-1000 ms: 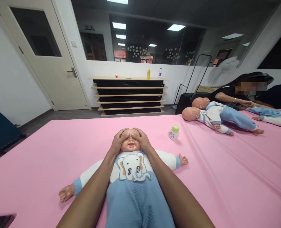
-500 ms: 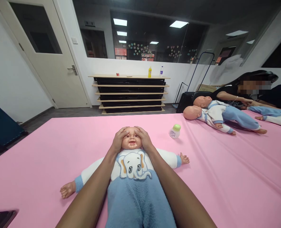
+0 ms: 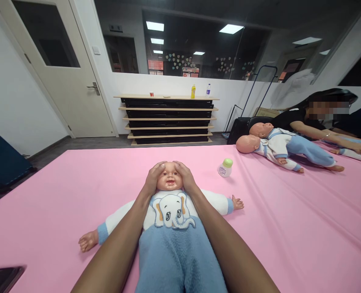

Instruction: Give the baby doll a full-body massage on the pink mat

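Observation:
A baby doll [image 3: 180,252] lies on its back on the pink mat, with its head away from me and its arms spread. It wears a white and blue outfit with an elephant on the chest. My left hand [image 3: 154,176] curves round the side of the doll's head on the left, fingers together near the temple. On the opposite side my right hand [image 3: 184,176] cups the head in the same way. The doll's eyes, nose and mouth show between my hands. A small white bottle with a green cap [image 3: 225,167] stands to the right of the head.
Two more dolls [image 3: 290,142] lie at the right of the pink mat [image 3: 52,191]. Beyond them a person [image 3: 305,118] leans over another doll. A dark phone-like object [image 3: 3,280] lies at the near left corner. A low stack of shelves [image 3: 168,110] stands by the wall.
My hands have slid outward and back from the doll's brow to the sides of its head, uncovering its eyes. At the right, the person's hands have moved along their doll.

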